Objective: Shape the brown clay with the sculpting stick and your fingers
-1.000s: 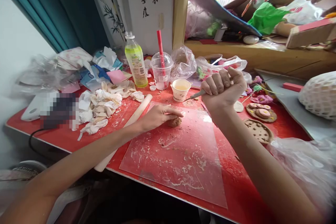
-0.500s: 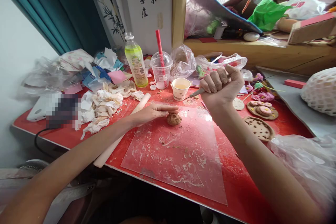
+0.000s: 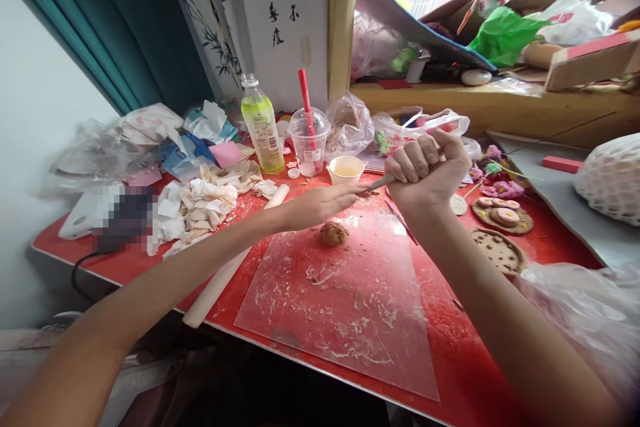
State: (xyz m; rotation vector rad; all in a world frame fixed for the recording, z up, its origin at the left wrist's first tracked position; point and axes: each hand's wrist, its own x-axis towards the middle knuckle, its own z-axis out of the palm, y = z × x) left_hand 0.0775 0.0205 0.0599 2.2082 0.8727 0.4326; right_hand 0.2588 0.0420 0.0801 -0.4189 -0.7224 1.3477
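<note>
My right hand (image 3: 425,163) is closed in a fist round the grey handle of a slim clay tool (image 3: 383,182), whose thin dark end points left. My left hand (image 3: 320,205) reaches across from the left, its fingers held together and their tips closed at the thin end of the tool, which they partly hide. Below the left hand, apart from it, a rough lump of brown clay (image 3: 334,233) rests on a clear plastic sheet (image 3: 340,320) strewn with clay scraps. A paper cup (image 3: 346,171) of cloudy liquid stands just behind the hands.
A pale rolling pin (image 3: 235,263) lies left of the sheet. Behind it are crumpled tissues (image 3: 207,197), a green drink bottle (image 3: 263,127) and a plastic cup (image 3: 309,140) with a red straw. Decorated clay discs (image 3: 503,213) and a plastic bag (image 3: 580,307) lie at the right.
My left hand has moved up and right from the clay lump to the tool's tip. The lump is now uncovered. My right hand keeps its grip on the tool; the view has tilted slightly.
</note>
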